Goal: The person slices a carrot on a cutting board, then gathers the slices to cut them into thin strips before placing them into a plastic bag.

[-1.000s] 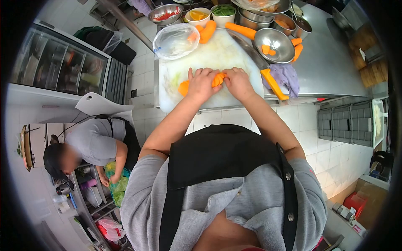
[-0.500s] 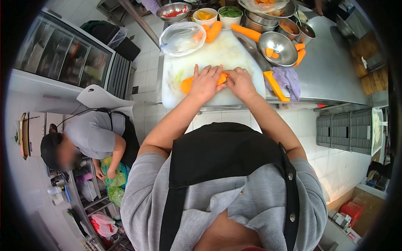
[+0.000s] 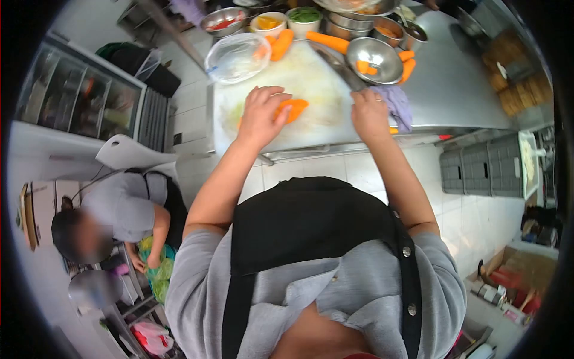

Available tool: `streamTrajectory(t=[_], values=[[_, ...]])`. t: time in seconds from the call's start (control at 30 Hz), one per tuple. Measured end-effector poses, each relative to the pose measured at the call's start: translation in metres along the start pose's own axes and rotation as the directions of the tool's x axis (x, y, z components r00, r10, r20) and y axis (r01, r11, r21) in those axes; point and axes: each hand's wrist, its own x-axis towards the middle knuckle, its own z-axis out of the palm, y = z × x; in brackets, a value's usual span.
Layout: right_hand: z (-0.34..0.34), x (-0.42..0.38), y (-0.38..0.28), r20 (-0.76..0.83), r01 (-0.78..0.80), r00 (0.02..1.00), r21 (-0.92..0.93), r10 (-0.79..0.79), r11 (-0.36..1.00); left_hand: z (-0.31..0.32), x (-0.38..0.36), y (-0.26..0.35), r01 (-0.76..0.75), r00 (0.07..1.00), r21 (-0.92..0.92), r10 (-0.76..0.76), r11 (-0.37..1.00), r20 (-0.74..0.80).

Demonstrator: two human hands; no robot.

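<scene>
On a white cutting board (image 3: 311, 84) at the steel desk's (image 3: 454, 90) edge, the left hand (image 3: 261, 116) presses released fingers on a carrot piece (image 3: 290, 109); the right hand (image 3: 369, 113) grasps an orange-handled knife (image 3: 393, 129), whose blade could catch them.

The person wears a grey short-sleeved shirt under a black apron with studded straps.

No text, label or number is legible anywhere here.
</scene>
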Motion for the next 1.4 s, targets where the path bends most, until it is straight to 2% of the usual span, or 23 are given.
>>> streamTrajectory(t=[0.03,0.07,0.17,0.27,0.37,0.47,0.57,0.67,0.77,0.8,0.87,0.93,1.0,1.03,1.07,1.1,1.13,1.17,1.27,1.33,1.37,1.4], values=[[-0.007,-0.001,-0.006,0.002,0.008,1.0,-0.001,-0.008,1.0,-0.001,0.001,0.01,-0.011,0.999,-0.072,0.008,0.997,-0.034],[-0.016,0.002,-0.016,0.004,0.016,1.0,0.004,-0.016,1.0,-0.003,0.005,0.026,-0.117,0.992,-0.041,0.115,0.992,-0.052],[-0.038,0.012,-0.044,0.002,0.038,0.999,0.046,-0.038,0.998,0.002,0.016,0.08,-0.308,0.951,-0.026,0.307,0.951,-0.029],[-0.052,0.013,-0.049,0.003,0.012,1.0,0.055,-0.013,0.998,0.018,0.014,0.105,-0.332,0.942,-0.169,0.336,0.928,-0.005],[-0.052,0.005,-0.03,0.028,-0.063,0.998,-0.04,0.064,0.997,0.014,0.003,0.104,-0.53,0.838,-0.094,0.538,0.843,0.095],[-0.047,-0.008,-0.014,0.031,-0.104,0.994,-0.148,0.11,0.984,0.026,-0.007,0.104,-0.539,0.819,-0.18,0.562,0.823,0.119],[-0.051,-0.014,-0.019,0.036,-0.077,0.996,-0.166,0.084,0.983,0.032,0.0,0.12,-0.39,0.902,-0.26,0.423,0.883,0.085],[-0.051,-0.014,-0.027,0.012,-0.049,0.999,-0.124,0.051,0.991,0.045,0.003,0.127,-0.434,0.885,-0.172,0.454,0.884,0.101],[-0.047,-0.015,-0.017,0.013,-0.098,0.995,-0.144,0.101,0.985,0.038,0.003,0.116,-0.61,0.76,-0.249,0.645,0.752,0.085],[-0.046,-0.018,-0.011,0.021,-0.125,0.991,-0.161,0.131,0.979,0.037,-0.001,0.109,-0.602,0.752,-0.297,0.651,0.742,0.104],[-0.051,-0.029,0.003,-0.059,-0.127,0.991,-0.105,0.121,0.986,0.039,-0.015,0.093,-0.577,0.736,-0.385,0.663,0.721,0.139],[-0.058,-0.042,0.013,-0.113,-0.116,0.988,-0.083,0.106,0.99,0.042,-0.029,0.08,-0.475,0.83,-0.344,0.543,0.81,0.132],[-0.063,-0.072,0.016,0.068,-0.105,0.991,-0.144,0.116,0.984,0.043,-0.047,0.069,-0.316,0.91,-0.335,0.383,0.888,0.156],[-0.059,-0.098,0.019,0.216,-0.041,0.973,-0.208,0.087,0.977,0.043,-0.057,0.064,-0.21,0.939,-0.343,0.287,0.915,0.189],[-0.051,-0.131,0.022,0.361,0.032,0.93,-0.262,0.067,0.965,0.041,-0.064,0.06,-0.102,0.957,-0.35,0.187,0.931,0.221],[-0.045,-0.171,0.025,0.552,0.077,0.829,-0.265,0.086,0.961,0.035,-0.068,0.055,-0.148,0.959,-0.317,0.214,0.937,0.185],[-0.028,-0.216,0.032,0.791,0.094,0.579,-0.306,0.198,0.947,0.029,-0.07,0.049,-0.194,0.958,-0.282,0.243,0.939,0.15],[-0.015,-0.251,0.04,0.945,0.099,0.144,-0.309,0.294,0.946,0.025,-0.072,0.044,-0.238,0.956,-0.247,0.272,0.939,0.114],[-0.015,-0.241,0.044,0.938,0.054,0.186,-0.307,0.293,0.95,0.017,-0.062,0.034,-0.219,0.975,-0.058,0.216,0.974,-0.049],[-0.02,-0.236,0.031,0.939,0.018,0.2,-0.29,0.28,0.957,0.014,-0.051,0.027,-0.146,0.98,0.036,0.149,0.989,-0.129],[-0.035,-0.183,0.015,0.885,-0.033,0.394,-0.257,0.249,0.966,0.013,-0.044,0.022,-0.11,0.977,0.082,0.123,0.99,-0.173],[-0.051,-0.14,0.005,0.754,-0.038,0.633,-0.199,0.178,0.979,0.012,-0.036,0.018,-0.093,0.977,0.097,0.109,0.991,-0.181]])
